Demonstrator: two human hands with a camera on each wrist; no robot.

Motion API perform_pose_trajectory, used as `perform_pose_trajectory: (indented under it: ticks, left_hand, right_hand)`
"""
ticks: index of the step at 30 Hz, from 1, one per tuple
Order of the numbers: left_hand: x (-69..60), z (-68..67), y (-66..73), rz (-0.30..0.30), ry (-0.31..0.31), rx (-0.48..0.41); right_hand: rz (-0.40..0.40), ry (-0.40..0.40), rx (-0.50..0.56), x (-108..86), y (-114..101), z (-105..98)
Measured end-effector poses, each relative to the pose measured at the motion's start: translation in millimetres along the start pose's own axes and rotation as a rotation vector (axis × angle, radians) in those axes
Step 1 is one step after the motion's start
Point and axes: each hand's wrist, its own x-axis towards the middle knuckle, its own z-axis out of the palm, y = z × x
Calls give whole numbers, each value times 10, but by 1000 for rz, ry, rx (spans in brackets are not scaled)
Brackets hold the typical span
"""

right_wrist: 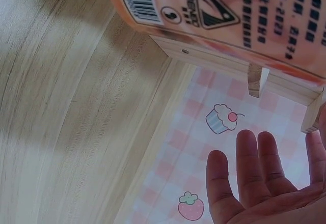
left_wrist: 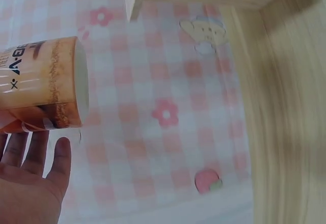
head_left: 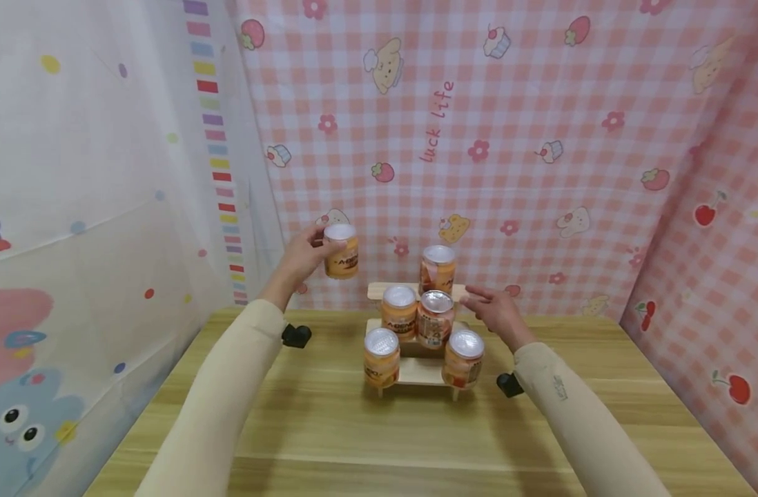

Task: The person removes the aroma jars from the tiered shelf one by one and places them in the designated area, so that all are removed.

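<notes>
My left hand (head_left: 306, 257) grips an orange can (head_left: 342, 252) with a silver lid, held in the air left of a small wooden tiered shelf (head_left: 420, 371). In the left wrist view, the same can (left_wrist: 46, 84) has its base facing right. At the right end of the top tier is my right hand (head_left: 498, 314), its fingers extended; whether they touch the wood I cannot tell. A can (head_left: 438, 270) stands on the top tier's right side. Two more, a left can (head_left: 400, 314) and a right can (head_left: 435, 320), stand side by side on the middle tier.
On the bottom tier stand a can (head_left: 382, 359) at the left and another can (head_left: 464, 360) at the right, with a gap between. The shelf is on a wooden table (head_left: 379, 449). A pink checked cloth (head_left: 509, 90) hangs behind; a white patterned cloth (head_left: 105, 138) hangs left.
</notes>
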Motion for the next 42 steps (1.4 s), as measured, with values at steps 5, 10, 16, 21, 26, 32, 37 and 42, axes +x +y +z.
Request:
perform_pose_trajectory:
  ticks: [5,10,16,21,26,32,37,42]
  left_hand:
    - [-171,-272,-80,-21,26,-33]
    - [-451,-503,-178,-47,59,-44]
    - [-834,-681,-309,-52,45,23]
    - [-1175,-669,-355,-61,25,56]
    - [-1485,-576,-324,-78,24,22]
    - [-1764,-395,-252,-52,33,-87]
    - [-1916,-159,-236,-46,0,-147]
    - [-2034,89,-226,-28,-82,-184]
  right_hand:
    - [5,-7,3,10,-12,2]
    - [8,-8,4,1,-6,1]
    - [7,-4,13,0,2,-3]
    - [-5,-5,7,-10,9,-17]
    - [0,-10,14,-1,14,-12]
    - [4,-10,17,0,-21,8]
    - [-8,-4,14,4,-12,9]
    - [-8,-4,-6,12,6,-5]
